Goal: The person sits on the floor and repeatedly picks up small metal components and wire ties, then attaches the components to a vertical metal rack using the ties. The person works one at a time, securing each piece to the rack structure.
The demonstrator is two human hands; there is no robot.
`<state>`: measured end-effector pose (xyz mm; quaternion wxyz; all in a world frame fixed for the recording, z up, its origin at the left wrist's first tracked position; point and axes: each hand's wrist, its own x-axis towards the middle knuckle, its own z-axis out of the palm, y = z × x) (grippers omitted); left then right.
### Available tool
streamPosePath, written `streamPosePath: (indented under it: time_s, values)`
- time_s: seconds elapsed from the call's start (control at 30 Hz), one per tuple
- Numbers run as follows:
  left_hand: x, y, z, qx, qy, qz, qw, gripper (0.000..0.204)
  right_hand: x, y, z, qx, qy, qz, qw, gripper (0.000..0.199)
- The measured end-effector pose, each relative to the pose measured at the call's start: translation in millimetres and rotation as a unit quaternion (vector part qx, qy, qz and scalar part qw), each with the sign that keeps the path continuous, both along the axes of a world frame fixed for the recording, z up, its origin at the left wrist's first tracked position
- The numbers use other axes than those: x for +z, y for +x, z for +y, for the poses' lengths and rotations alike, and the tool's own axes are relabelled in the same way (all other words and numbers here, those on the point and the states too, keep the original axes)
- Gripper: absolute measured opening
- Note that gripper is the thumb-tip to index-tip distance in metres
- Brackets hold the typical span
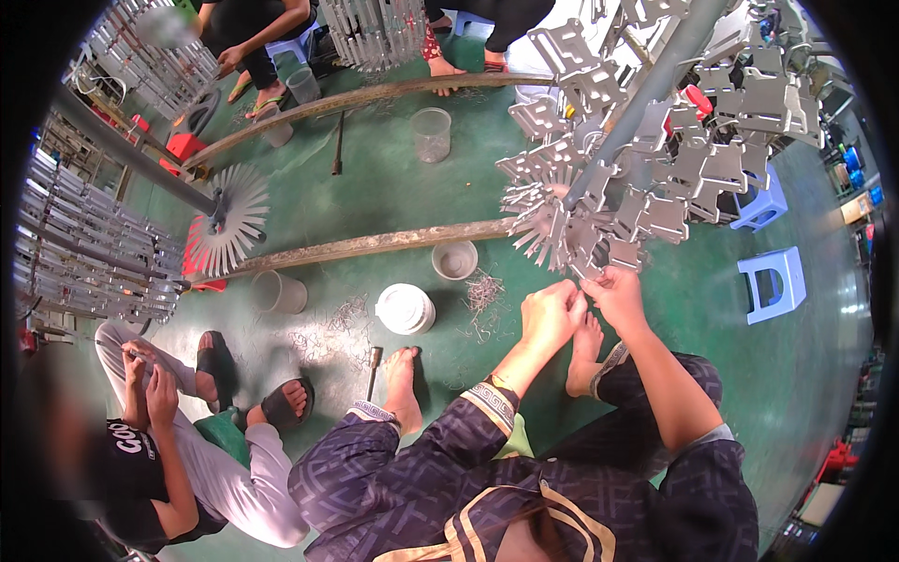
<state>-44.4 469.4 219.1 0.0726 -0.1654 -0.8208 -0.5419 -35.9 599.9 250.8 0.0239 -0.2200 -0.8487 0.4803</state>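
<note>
Hooking step: small wire pinched by left hand & right hand at rack's 6 o'clock bracket; steady threading needed next.

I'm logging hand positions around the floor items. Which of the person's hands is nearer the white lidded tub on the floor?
Left. The left hand is just right of the white lidded tub, above the floor. The right hand is farther right, at the rack of grey metal plates.

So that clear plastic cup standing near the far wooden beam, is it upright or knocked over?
Upright. The clear plastic cup stands on its base on the green floor, its open rim facing up. Whether anything is inside cannot be told.
</note>
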Motion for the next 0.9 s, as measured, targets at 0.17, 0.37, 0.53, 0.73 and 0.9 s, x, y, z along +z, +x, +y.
streamPosePath:
  time_s: [0.17,0.37,0.53,0.73,0.9]
  values:
    - [33,-2,0,-0.016,-0.158,-0.088,0.983,0.015,0,3,-2,0.031,0.113,0.006,0.993,0.014]
    - [19,-1,3,-0.106,-0.255,-0.158,0.948,0.014,2,1,0,-0.021,0.002,-0.04,0.999,0.016]
    - [-47,-1,-26,-0.167,-0.4,-0.304,0.848,0.019,5,0,3,0.004,0.062,-0.044,0.997,0.018]
    - [-158,-16,-85,-0.106,-0.459,-0.382,0.795,0.04,9,-2,1,-0.016,0.039,-0.068,0.997,0.018]
    - [-156,-51,-71,-0.082,-0.485,-0.129,0.861,0.088,9,-5,1,-0.013,0.028,-0.062,0.998,0.017]
